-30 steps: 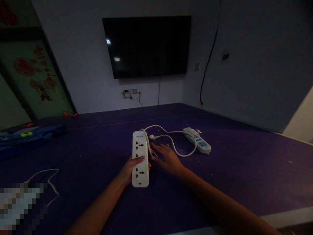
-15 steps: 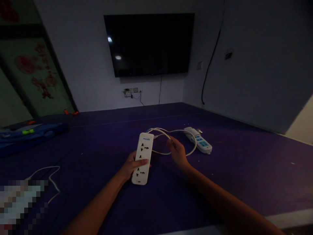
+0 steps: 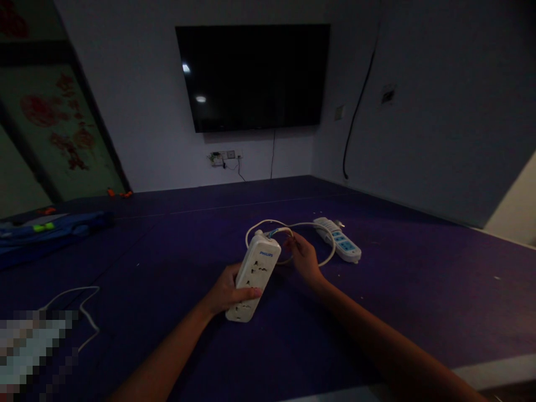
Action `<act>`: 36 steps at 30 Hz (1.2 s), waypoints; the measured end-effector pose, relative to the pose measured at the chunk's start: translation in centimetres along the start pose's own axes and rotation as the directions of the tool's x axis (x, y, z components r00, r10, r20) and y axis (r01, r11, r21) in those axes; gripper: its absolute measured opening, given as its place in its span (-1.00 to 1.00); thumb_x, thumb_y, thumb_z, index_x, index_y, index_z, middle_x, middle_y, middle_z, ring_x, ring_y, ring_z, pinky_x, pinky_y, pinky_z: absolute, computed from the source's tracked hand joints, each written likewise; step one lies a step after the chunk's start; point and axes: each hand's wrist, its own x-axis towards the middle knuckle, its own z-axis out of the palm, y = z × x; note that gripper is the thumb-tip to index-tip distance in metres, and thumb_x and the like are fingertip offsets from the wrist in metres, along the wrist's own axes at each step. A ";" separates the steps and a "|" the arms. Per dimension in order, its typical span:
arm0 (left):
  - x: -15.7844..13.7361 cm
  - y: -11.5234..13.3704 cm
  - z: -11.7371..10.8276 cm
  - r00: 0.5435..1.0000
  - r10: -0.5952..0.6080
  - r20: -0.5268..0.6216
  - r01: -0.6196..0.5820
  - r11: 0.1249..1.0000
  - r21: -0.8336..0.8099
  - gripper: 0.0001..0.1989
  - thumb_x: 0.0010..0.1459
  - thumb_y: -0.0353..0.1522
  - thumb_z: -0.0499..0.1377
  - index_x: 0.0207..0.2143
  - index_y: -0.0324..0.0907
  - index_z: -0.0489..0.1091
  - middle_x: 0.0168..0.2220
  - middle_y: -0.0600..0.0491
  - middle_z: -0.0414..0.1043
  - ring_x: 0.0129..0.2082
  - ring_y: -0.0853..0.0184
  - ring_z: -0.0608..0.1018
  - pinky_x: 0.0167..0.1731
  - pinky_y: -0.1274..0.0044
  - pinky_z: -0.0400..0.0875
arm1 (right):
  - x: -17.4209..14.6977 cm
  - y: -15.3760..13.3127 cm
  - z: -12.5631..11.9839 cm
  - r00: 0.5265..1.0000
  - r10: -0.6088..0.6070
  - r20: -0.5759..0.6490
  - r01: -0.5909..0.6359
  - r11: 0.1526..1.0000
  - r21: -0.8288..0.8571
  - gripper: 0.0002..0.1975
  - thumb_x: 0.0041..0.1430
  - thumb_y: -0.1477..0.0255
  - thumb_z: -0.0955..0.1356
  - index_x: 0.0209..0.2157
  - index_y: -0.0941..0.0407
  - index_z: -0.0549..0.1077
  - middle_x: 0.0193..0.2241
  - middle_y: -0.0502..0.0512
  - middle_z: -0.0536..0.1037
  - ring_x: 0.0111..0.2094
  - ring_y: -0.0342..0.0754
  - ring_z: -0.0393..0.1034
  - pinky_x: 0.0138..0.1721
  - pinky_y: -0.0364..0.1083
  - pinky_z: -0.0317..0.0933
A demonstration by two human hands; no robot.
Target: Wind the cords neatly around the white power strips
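A white power strip (image 3: 268, 268) is tilting over the purple surface (image 3: 385, 312), the left hand (image 3: 228, 290) closing firmly around its side with the thumb pressing across its socket face. Near its top end, the right hand (image 3: 305, 258) is pinching the pale cord (image 3: 285, 229) between narrowly set fingers, while a blue-socketed strip (image 3: 345, 244) is lying just beyond.

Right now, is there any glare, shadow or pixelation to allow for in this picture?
Head view: dim overall; two bright reflections on the wall-mounted television; right forearm darkening toward the bottom edge; PHILIPS lettering on the white power strip legible, its lower sockets hard to make out; lower-left corner pixelated, hiding detail there.
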 end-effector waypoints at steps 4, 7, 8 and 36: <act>-0.2 0.4 0.4 0.999 0.028 0.040 -0.030 0.998 0.054 -0.73 -0.17 -0.36 0.33 -0.33 -0.22 0.46 -0.41 0.02 0.49 -0.43 0.32 0.47 -0.39 0.52 0.34 | 0.0 -0.3 -0.1 0.999 0.017 0.037 -0.018 0.999 0.036 -0.68 0.18 0.24 0.19 -0.30 0.18 0.43 -0.54 0.04 0.41 -0.49 -0.08 0.28 -0.43 -0.13 0.17; -0.2 0.6 0.6 0.998 0.052 0.044 -0.055 0.996 0.066 -0.67 -0.17 -0.36 0.33 -0.27 -0.21 0.45 -0.37 0.01 0.48 -0.39 0.30 0.46 -0.38 0.53 0.33 | 0.0 -0.2 -0.2 0.996 0.040 0.076 -0.044 0.997 0.057 -0.66 0.16 0.24 0.21 -0.21 0.19 0.43 -0.52 0.05 0.43 -0.49 -0.08 0.28 -0.41 -0.12 0.17; -0.2 0.6 0.6 0.997 0.053 0.049 -0.056 0.996 0.073 -0.66 -0.17 -0.35 0.32 -0.26 -0.22 0.45 -0.36 0.01 0.48 -0.38 0.30 0.46 -0.38 0.52 0.33 | 0.0 -0.2 -0.2 0.996 0.043 0.082 -0.048 0.997 0.058 -0.65 0.16 0.24 0.21 -0.21 0.19 0.44 -0.51 0.06 0.43 -0.49 -0.09 0.28 -0.41 -0.12 0.17; 1.4 -0.6 -1.9 0.822 0.134 -0.554 -0.019 0.978 0.209 -0.59 -0.20 -0.22 0.29 -0.28 -0.25 0.43 -0.30 -0.05 0.53 -0.32 0.19 0.55 -0.36 0.43 0.44 | -0.5 -2.3 1.1 0.840 -0.078 0.537 0.320 0.870 -0.375 -0.57 0.23 0.48 0.19 0.14 0.12 0.25 -0.20 0.20 0.56 -0.27 -0.02 0.48 -0.28 -0.14 0.28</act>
